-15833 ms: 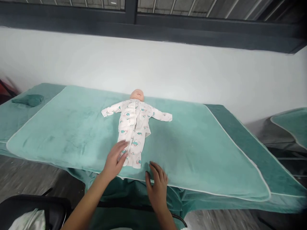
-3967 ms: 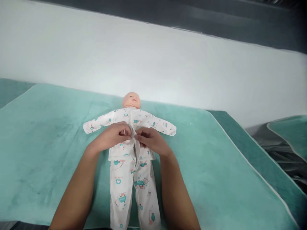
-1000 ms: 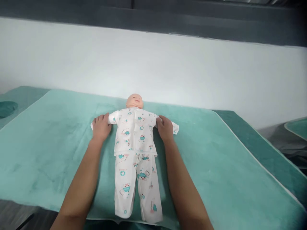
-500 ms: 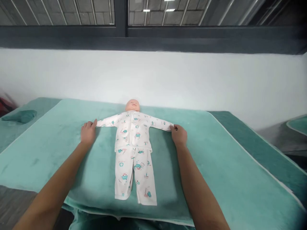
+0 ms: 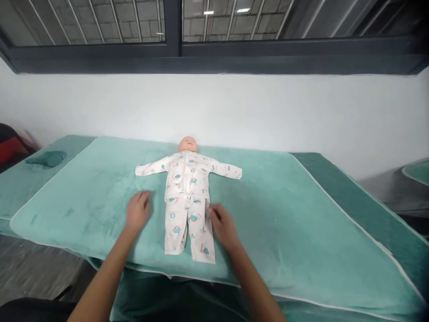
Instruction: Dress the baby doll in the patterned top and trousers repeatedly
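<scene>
A baby doll (image 5: pixel 187 143) lies on its back on a light teal towel (image 5: pixel 268 210), dressed in a white printed top (image 5: pixel 187 176) and matching trousers (image 5: pixel 189 228), arms spread. My left hand (image 5: pixel 137 211) hovers flat and open over the towel left of the trousers, touching nothing. My right hand (image 5: pixel 223 223) is open beside the doll's right trouser leg, its fingers at the cloth's edge. Both are slightly blurred by motion.
The towel covers a table draped in darker green cloth (image 5: pixel 335 179) against a white wall (image 5: pixel 234 107). A small dark green bundle (image 5: pixel 47 158) lies at the far left. A second covered table (image 5: pixel 415 172) shows at the right edge. A dark chair (image 5: pixel 30 308) stands lower left.
Both hands have left the ends of the doll's sleeves and drawn back toward me, now beside the trouser legs. The view has pulled back and the doll lies still.
</scene>
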Available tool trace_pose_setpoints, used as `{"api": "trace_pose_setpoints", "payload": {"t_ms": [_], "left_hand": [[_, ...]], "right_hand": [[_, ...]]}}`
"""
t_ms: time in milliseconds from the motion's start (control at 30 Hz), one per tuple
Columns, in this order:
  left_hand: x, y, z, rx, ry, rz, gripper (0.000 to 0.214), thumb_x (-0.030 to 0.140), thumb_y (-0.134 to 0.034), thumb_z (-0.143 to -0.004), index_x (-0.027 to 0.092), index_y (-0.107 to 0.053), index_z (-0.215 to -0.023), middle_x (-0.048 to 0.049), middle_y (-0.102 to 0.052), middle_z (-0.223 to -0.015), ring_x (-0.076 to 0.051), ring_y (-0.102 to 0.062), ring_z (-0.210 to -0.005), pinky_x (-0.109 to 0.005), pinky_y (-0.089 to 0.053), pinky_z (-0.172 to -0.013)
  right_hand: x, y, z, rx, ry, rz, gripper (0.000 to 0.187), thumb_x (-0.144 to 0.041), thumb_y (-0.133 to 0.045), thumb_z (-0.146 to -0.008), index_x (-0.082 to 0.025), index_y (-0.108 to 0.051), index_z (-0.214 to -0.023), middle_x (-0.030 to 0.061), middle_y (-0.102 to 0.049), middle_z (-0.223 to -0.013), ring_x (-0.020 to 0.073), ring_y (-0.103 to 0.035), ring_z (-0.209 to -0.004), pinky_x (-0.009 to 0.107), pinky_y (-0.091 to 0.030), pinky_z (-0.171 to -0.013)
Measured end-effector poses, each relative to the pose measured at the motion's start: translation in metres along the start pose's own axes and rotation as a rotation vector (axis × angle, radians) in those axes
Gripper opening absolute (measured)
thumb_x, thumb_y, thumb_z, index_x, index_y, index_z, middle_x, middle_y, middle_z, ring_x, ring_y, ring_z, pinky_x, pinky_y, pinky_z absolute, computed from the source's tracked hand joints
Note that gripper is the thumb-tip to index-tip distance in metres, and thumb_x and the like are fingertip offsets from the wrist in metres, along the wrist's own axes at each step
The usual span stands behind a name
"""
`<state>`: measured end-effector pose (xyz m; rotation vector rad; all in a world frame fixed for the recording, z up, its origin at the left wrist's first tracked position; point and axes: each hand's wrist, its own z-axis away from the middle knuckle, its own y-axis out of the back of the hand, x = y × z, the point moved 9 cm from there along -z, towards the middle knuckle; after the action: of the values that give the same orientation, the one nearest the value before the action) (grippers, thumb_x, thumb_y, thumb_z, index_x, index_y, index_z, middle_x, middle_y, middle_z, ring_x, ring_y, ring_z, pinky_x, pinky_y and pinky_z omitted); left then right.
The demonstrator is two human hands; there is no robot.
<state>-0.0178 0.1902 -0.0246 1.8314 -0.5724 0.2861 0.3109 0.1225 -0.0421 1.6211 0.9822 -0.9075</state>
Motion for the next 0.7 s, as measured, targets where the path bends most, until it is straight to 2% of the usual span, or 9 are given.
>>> {"api": "trace_pose_setpoints", "payload": {"t_ms": [67, 133, 233, 300, 367, 467, 533, 600, 700], "left_hand": [[0.021, -0.007, 0.046, -0.069, 0.024, 0.286, 0.034, 0.035, -0.043, -0.1, 0.022, -0.067, -0.119, -0.0102, -0.069, -0.115, -0.026, -0.064, -0.109, -0.041, -0.05, -0.099], [0.045, -0.022, 0.088, -0.215, 0.015, 0.5, 0.037, 0.04, -0.042, -0.101, 0.025, -0.066, -0.125, -0.0087, -0.07, -0.11, -0.024, -0.066, -0.1, -0.039, -0.054, -0.092], [0.071, -0.031, 0.128, -0.25, -0.04, 0.492, 0.043, 0.044, -0.058, -0.094, 0.031, -0.062, -0.135, -0.0076, -0.071, -0.11, -0.026, -0.065, -0.102, -0.044, -0.053, -0.095], [0.081, -0.029, 0.137, -0.205, -0.072, 0.412, 0.041, 0.04, -0.059, -0.094, 0.034, -0.063, -0.134, -0.0073, -0.071, -0.107, -0.027, -0.065, -0.101, -0.047, -0.052, -0.096], [0.091, -0.022, 0.137, -0.159, -0.123, 0.368, 0.038, 0.036, -0.053, -0.097, 0.035, -0.064, -0.133, -0.0077, -0.072, -0.102, -0.027, -0.066, -0.095, -0.045, -0.054, -0.089], [0.102, -0.004, 0.138, -0.076, -0.216, 0.351, 0.042, 0.03, -0.049, -0.098, 0.036, -0.061, -0.138, -0.0083, -0.07, -0.099, -0.026, -0.066, -0.09, -0.041, -0.056, -0.08], [0.102, 0.007, 0.141, -0.01, -0.251, 0.34, 0.046, 0.025, -0.049, -0.097, 0.039, -0.059, -0.14, -0.0081, -0.069, -0.098, -0.025, -0.066, -0.089, -0.04, -0.056, -0.078], [0.096, 0.011, 0.148, 0.014, -0.274, 0.322, 0.046, 0.022, -0.049, -0.096, 0.04, -0.062, -0.136, -0.0074, -0.068, -0.095, -0.024, -0.066, -0.087, -0.039, -0.056, -0.076], [0.084, 0.004, 0.159, -0.072, -0.287, 0.321, 0.042, 0.023, -0.052, -0.095, 0.039, -0.065, -0.132, -0.0059, -0.069, -0.089, -0.025, -0.066, -0.085, -0.043, -0.055, -0.082]], "right_hand": [[-0.008, -0.017, 0.047, -0.057, -0.011, -0.043, 0.029, -0.045, -0.051, -0.098, -0.025, -0.055, -0.077, 0.0019, -0.056, -0.076, 0.0211, -0.052, -0.072, 0.036, -0.043, -0.07], [-0.011, -0.026, 0.086, -0.066, -0.026, -0.089, 0.031, -0.045, -0.052, -0.098, -0.025, -0.054, -0.074, 0.0022, -0.056, -0.074, 0.0217, -0.053, -0.071, 0.037, -0.044, -0.069], [-0.012, -0.03, 0.12, -0.045, -0.034, -0.048, 0.017, -0.044, -0.067, -0.088, -0.029, -0.062, -0.084, 0.006, -0.065, -0.092, 0.0286, -0.06, -0.088, 0.045, -0.049, -0.08], [-0.014, -0.03, 0.126, -0.031, -0.052, -0.002, 0.013, -0.041, -0.07, -0.086, -0.03, -0.064, -0.084, 0.0072, -0.067, -0.099, 0.0322, -0.061, -0.097, 0.049, -0.049, -0.087], [-0.019, -0.03, 0.124, -0.028, -0.078, -0.029, 0.014, -0.04, -0.064, -0.09, -0.03, -0.061, -0.08, 0.0068, -0.065, -0.094, 0.0309, -0.062, -0.092, 0.048, -0.05, -0.084], [-0.029, -0.026, 0.119, 0.004, -0.107, -0.188, 0.019, -0.042, -0.061, -0.091, -0.028, -0.056, -0.079, 0.0047, -0.06, -0.084, 0.0266, -0.06, -0.082, 0.042, -0.051, -0.076], [-0.033, -0.023, 0.119, 0.026, -0.119, -0.298, 0.021, -0.043, -0.063, -0.09, -0.028, -0.053, -0.079, 0.0035, -0.057, -0.082, 0.0249, -0.059, -0.08, 0.039, -0.051, -0.075], [-0.033, -0.026, 0.12, -0.031, -0.128, -0.318, 0.021, -0.041, -0.065, -0.088, -0.027, -0.054, -0.079, 0.0027, -0.057, -0.081, 0.0236, -0.058, -0.079, 0.037, -0.05, -0.074], [-0.028, -0.028, 0.121, -0.217, -0.158, -0.198, 0.017, -0.035, -0.067, -0.086, -0.025, -0.057, -0.078, 0.0016, -0.06, -0.08, 0.0214, -0.058, -0.075, 0.035, -0.048, -0.071]]}}
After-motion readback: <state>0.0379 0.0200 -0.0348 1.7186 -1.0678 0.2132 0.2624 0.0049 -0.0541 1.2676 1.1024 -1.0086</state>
